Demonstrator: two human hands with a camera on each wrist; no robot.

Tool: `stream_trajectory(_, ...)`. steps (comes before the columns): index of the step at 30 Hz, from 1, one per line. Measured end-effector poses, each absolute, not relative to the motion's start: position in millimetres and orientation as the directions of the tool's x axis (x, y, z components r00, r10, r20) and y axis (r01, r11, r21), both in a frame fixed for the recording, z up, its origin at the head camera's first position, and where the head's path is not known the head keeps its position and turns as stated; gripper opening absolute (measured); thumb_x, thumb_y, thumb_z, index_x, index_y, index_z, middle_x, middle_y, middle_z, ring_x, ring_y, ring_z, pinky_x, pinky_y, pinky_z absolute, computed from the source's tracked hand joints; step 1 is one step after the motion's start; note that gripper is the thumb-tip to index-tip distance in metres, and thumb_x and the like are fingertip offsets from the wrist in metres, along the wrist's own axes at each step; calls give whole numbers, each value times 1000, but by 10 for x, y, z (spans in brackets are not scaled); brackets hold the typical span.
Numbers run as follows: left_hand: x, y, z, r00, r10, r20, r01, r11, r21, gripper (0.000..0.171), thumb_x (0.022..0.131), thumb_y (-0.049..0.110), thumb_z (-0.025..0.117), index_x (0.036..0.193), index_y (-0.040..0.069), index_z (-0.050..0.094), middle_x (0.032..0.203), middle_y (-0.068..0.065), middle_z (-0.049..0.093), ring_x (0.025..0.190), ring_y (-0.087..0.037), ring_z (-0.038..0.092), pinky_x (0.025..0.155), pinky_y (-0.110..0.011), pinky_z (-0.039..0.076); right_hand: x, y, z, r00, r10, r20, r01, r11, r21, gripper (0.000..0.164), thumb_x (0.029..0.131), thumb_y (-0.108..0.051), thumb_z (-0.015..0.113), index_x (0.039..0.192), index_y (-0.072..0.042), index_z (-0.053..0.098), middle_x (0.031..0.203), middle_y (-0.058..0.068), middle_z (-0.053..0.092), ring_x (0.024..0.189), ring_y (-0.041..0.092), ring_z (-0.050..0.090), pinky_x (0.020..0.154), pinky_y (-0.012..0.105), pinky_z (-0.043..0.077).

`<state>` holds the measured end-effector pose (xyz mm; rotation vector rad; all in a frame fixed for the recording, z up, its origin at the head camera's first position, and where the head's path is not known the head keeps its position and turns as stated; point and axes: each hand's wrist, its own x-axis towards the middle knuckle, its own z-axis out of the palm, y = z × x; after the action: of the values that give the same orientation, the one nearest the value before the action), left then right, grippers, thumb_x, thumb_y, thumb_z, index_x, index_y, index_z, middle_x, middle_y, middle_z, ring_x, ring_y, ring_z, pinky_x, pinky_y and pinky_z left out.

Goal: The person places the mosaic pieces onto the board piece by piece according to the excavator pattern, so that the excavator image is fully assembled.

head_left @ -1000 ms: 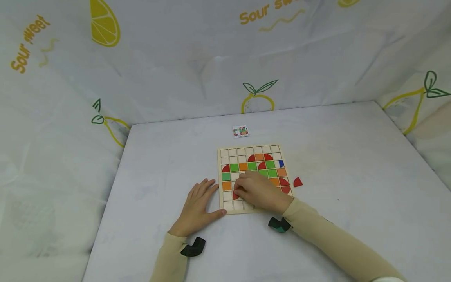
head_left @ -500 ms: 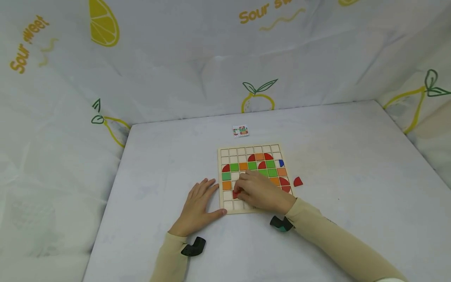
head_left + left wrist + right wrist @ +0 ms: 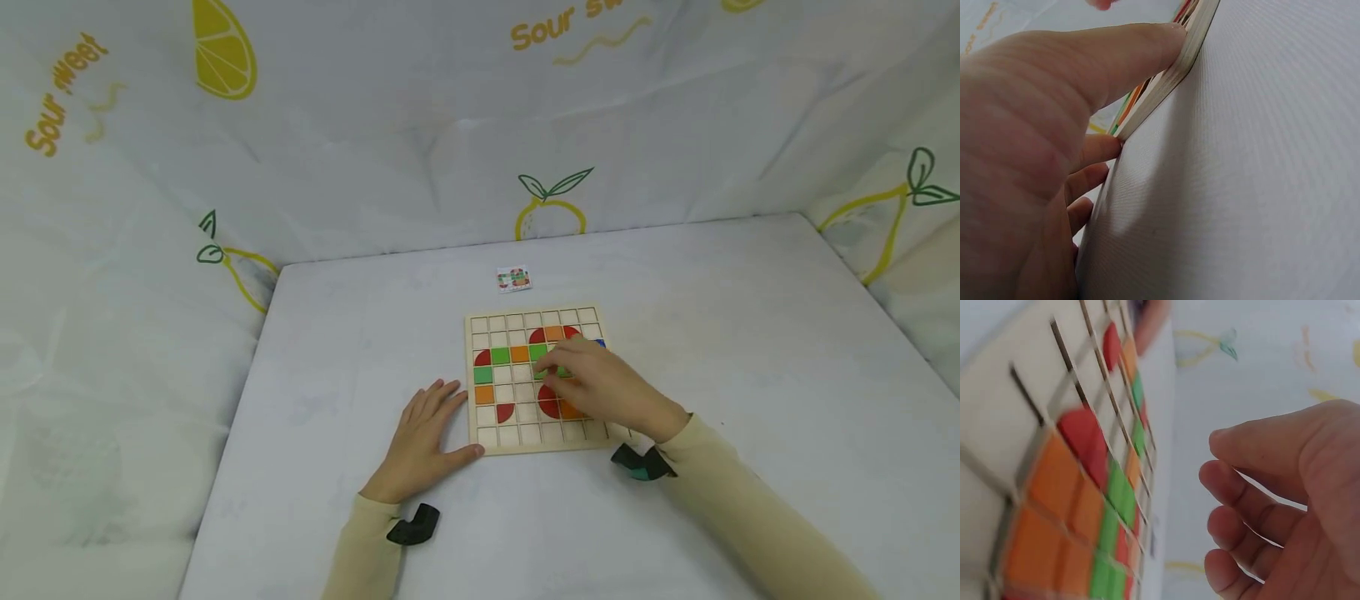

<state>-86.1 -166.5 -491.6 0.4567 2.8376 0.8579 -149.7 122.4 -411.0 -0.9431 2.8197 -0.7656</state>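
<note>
A wooden grid board (image 3: 508, 435) lies on the table with red quarter-round pieces and green and orange square tiles in its cells. My left hand (image 3: 422, 450) rests at its left side with straight, spread fingers; in the left wrist view the thumb (image 3: 1129, 56) touches the board's edge. My right hand (image 3: 611, 387) is over the right part of the board, fingers loosely bent. In the right wrist view its fingertips (image 3: 1219, 478) hold nothing. A red quarter-round piece (image 3: 506, 412) sits in a lower-left cell. The right hand hides several tiles.
A small printed pattern card (image 3: 513, 279) lies behind the board. White cloth covers the table (image 3: 360, 333), and a curtain with lemon prints (image 3: 450, 167) rises at the back and sides.
My right hand has let go of the red quarter-round piece in the lower-left cell and moved right across the board. It now hides the loose red piece's place. My left hand has not moved.
</note>
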Motion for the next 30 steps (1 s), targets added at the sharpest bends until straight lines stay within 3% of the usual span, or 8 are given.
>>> stream_trajectory(4,-862,-1657,-4895,-941,335,-46,256,795,551,83,87,54,73,155,17,42,166,-2,32,158,-24,18,132,-48,10,-1527,1590,-3976,-867,-493,72,-464,747,-475,20,95,-11,70,114,-9,73,102,1,69,96,21,58,79,36,57)
stream_trajectory(10,-854,-1660,-4859,-940,338,-50,253,788,561,83,87,52,73,155,16,42,165,-2,33,158,-25,18,131,-48,10,-1523,2024,-3929,-929,-362,-73,-295,848,-441,24,95,-11,67,118,-6,71,103,6,67,95,23,57,73,32,54)
stream_trajectory(17,-846,-1664,-4869,-942,332,-58,239,780,578,83,86,52,74,154,16,43,166,-3,33,158,-25,17,132,-47,8,-1506,2210,-4137,-892,-369,-263,-247,883,-400,26,93,-13,69,118,-8,70,98,3,64,89,18,57,73,32,56)
stream_trajectory(21,-848,-1669,-4892,-944,325,-58,233,781,580,83,86,53,74,154,17,42,166,-2,33,159,-24,17,132,-47,8,-1500,2205,-4215,-878,-390,-275,-262,876,-406,28,89,-16,75,117,-12,71,100,3,63,90,18,56,72,32,56)
stream_trajectory(30,-859,-1664,-4899,-943,330,-52,240,778,580,83,86,54,73,155,17,42,166,-2,33,159,-23,17,132,-46,7,-1448,2227,-4220,-867,-431,-250,-292,845,-448,25,88,-3,70,111,-9,73,105,7,62,96,21,54,83,38,59)
